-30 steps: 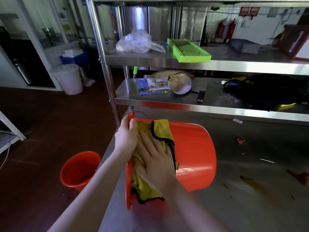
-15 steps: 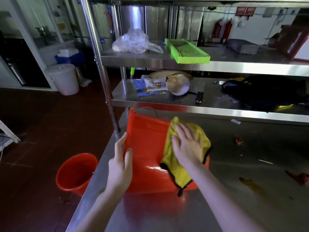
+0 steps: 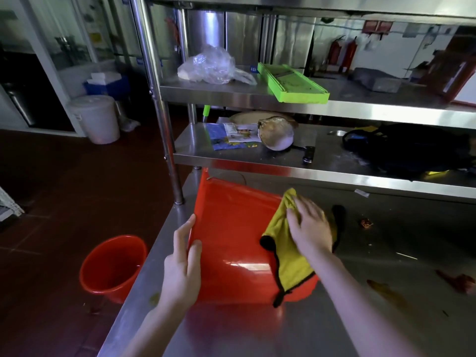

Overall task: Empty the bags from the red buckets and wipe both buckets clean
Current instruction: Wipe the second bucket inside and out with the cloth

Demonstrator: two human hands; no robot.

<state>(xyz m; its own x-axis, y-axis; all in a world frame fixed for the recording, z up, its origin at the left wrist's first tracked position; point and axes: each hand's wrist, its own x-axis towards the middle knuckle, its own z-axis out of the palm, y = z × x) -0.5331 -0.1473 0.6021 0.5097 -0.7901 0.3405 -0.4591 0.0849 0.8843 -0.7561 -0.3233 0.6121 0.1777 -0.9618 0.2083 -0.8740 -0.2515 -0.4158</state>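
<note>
We see a steel table (image 3: 386, 318), lower right, bearing a tipped red bucket (image 3: 231, 240); the floor (image 3: 51, 202), left, carries an upright bucket (image 3: 110, 264).

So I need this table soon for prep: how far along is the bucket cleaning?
No bag shows in the floor bucket, so emptying looks done there. In hand: the left hand steadies the table bucket, lying on its side, while the right hand presses the yellow cloth on its outer wall. Left: perhaps the floor bucket; whether it's wiped, I can't tell.

Your red bucket (image 3: 231, 240) lies sideways on the steel table (image 3: 360, 318), yellow black-edged cloth (image 3: 286, 256) draped over its base end; second red bucket (image 3: 110, 269) stands upright on the floor (image 3: 51, 202).
</note>
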